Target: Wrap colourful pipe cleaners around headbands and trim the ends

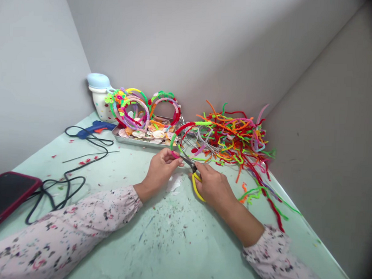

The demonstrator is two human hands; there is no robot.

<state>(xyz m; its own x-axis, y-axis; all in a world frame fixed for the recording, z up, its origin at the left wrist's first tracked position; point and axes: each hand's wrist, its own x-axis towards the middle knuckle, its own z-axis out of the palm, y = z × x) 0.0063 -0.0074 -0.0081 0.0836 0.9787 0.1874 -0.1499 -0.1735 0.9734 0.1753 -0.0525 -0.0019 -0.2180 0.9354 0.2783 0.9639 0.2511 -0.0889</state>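
My left hand (161,169) pinches the lower left end of a curved band wrapped in green and red pipe cleaner (185,128), above the middle of the table. Pink fuzz shows at its fingertips. My right hand (216,186) is closed round yellow-handled scissors (196,187). Their dark blades point left and reach the band's end beside my left fingertips. Whether the blades touch the pipe cleaner, I cannot tell. The band arches up and right, ending in light green. Just behind it lies a coil of grey wire (204,138).
A metal tray (139,143) holds shells and several finished fuzzy hoops (164,98). Loose pipe cleaners (235,133) are heaped at right. At left are a blue glue gun (95,128), its black cord (68,179), a white jar with blue lid (101,96) and a phone (9,197).
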